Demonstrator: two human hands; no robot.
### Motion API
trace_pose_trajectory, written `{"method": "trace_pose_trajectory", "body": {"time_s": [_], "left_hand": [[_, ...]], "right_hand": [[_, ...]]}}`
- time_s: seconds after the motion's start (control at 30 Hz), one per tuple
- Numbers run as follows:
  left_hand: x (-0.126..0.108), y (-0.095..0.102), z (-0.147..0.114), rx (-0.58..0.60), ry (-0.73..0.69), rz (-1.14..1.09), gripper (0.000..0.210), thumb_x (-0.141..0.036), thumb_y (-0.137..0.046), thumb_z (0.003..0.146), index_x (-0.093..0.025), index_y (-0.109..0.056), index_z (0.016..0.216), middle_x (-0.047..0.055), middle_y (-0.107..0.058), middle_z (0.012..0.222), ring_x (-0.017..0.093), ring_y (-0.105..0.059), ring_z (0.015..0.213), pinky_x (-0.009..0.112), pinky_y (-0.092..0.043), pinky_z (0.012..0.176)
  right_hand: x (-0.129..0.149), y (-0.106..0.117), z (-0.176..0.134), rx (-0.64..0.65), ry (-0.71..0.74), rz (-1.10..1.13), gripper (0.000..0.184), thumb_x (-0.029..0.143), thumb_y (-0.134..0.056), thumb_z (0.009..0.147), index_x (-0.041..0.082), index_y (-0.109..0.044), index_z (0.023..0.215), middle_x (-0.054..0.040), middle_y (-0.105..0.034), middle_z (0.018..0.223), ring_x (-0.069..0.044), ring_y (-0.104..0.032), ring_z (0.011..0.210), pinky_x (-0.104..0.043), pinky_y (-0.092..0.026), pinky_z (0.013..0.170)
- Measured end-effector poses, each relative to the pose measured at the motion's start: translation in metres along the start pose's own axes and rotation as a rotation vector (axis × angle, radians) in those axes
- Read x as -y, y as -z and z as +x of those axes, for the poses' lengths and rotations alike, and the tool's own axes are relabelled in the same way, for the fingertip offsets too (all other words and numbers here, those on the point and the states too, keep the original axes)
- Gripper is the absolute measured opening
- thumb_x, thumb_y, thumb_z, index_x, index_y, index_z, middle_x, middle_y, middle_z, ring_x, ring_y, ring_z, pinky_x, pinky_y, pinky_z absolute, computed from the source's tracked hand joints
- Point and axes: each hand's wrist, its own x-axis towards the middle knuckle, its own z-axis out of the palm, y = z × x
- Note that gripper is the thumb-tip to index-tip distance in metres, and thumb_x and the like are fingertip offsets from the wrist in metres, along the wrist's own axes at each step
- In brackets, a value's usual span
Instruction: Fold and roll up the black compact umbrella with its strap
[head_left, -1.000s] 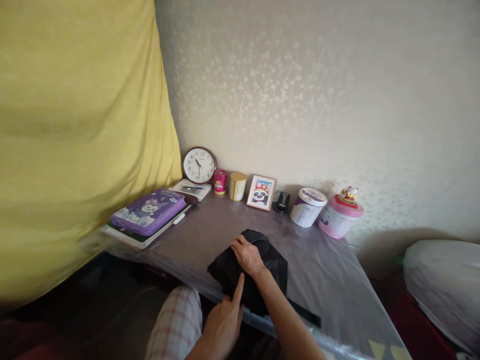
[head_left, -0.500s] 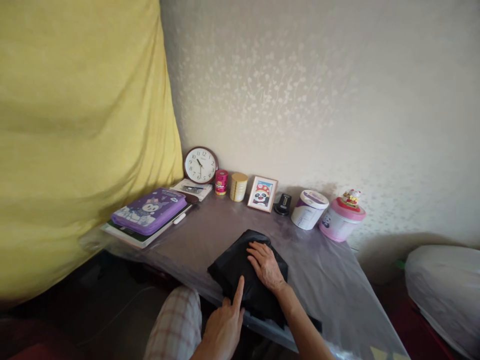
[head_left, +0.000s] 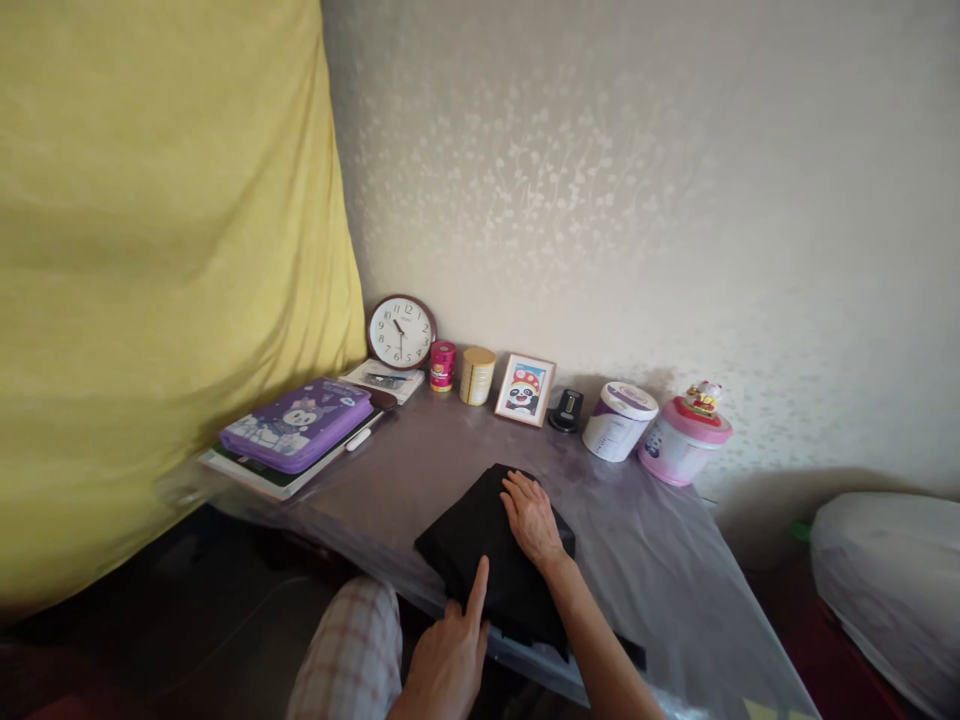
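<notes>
A folded piece of black fabric [head_left: 469, 525] lies at the front edge of the table, its near part reaching over that edge. My right hand [head_left: 531, 515] rests palm down on its upper right part, fingers stretched out. At the near edge of the fabric is my left hand [head_left: 450, 650], with the index finger laid straight on top and the other fingers curled at the border; their tips are hidden. A dark strip [head_left: 631, 652] pokes out beyond my right forearm.
Along the wall stand a clock [head_left: 402, 331], a pink can [head_left: 442, 366], a yellow-lidded can [head_left: 478, 376], a framed panda picture [head_left: 526, 389], a black object [head_left: 566, 411] and two tubs [head_left: 619, 422]. A purple case [head_left: 298, 424] lies on books at left.
My right hand has slid slightly to the right and down over the fabric, whose top now looks flatter. My left hand has barely moved.
</notes>
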Motion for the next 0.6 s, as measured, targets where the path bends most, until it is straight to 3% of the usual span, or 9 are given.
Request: {"method": "trace_pose_trajectory", "body": {"time_s": [0.13,0.27,0.33,0.43,0.5,0.6], "left_hand": [[0.0,0.001,0.0,-0.009,-0.01,-0.005,0.06,-0.021,-0.031,0.092,-0.025,0.0,0.142,0.012,-0.061,0.101,0.022,-0.064,0.085,0.031,-0.048,0.072],[0.004,-0.008,0.001,-0.029,-0.021,-0.009,0.055,-0.02,-0.03,0.091,-0.023,-0.011,0.143,0.012,-0.062,0.097,0.024,-0.065,0.081,0.033,-0.049,0.069],[0.006,-0.012,0.002,-0.038,-0.03,-0.014,0.053,-0.021,-0.029,0.091,-0.023,-0.015,0.143,0.012,-0.062,0.096,0.024,-0.065,0.08,0.032,-0.049,0.067],[0.007,-0.013,0.003,-0.058,-0.029,-0.021,0.057,-0.022,-0.03,0.091,-0.024,-0.005,0.143,0.012,-0.062,0.098,0.023,-0.064,0.081,0.032,-0.048,0.068],[0.006,-0.012,0.003,-0.053,-0.018,-0.021,0.06,-0.022,-0.031,0.091,-0.025,0.0,0.143,0.012,-0.061,0.099,0.023,-0.064,0.082,0.032,-0.048,0.069],[0.005,-0.008,0.002,-0.037,-0.025,-0.035,0.061,-0.022,-0.032,0.092,-0.025,0.002,0.142,0.011,-0.062,0.098,0.022,-0.064,0.084,0.031,-0.047,0.071]], "right_hand": [[0.022,0.0,0.004,0.108,0.018,0.017,0.026,0.022,-0.041,0.09,0.016,-0.062,0.105,-0.0116,-0.06,0.116,-0.023,-0.049,0.115,-0.044,-0.034,0.098],[0.051,0.008,0.0,0.404,0.286,0.198,0.023,0.025,-0.042,0.091,0.021,-0.064,0.09,-0.0019,-0.068,0.093,-0.014,-0.061,0.092,-0.034,-0.035,0.096],[0.054,0.009,-0.002,0.469,0.361,0.253,0.022,0.028,-0.043,0.091,0.021,-0.064,0.087,0.0003,-0.069,0.086,-0.013,-0.062,0.088,-0.032,-0.037,0.094],[0.036,0.007,0.004,0.37,0.287,0.186,0.022,0.026,-0.045,0.09,0.021,-0.066,0.084,-0.0017,-0.068,0.092,-0.017,-0.056,0.105,-0.038,-0.031,0.099],[0.013,0.004,0.012,0.24,0.127,0.098,0.022,0.022,-0.045,0.089,0.021,-0.066,0.09,-0.0047,-0.065,0.105,-0.02,-0.051,0.112,-0.042,-0.029,0.101],[-0.021,0.005,0.02,0.03,-0.12,-0.015,0.026,0.022,-0.043,0.088,0.016,-0.063,0.104,-0.0124,-0.059,0.116,-0.024,-0.051,0.111,-0.044,-0.037,0.095]]}}
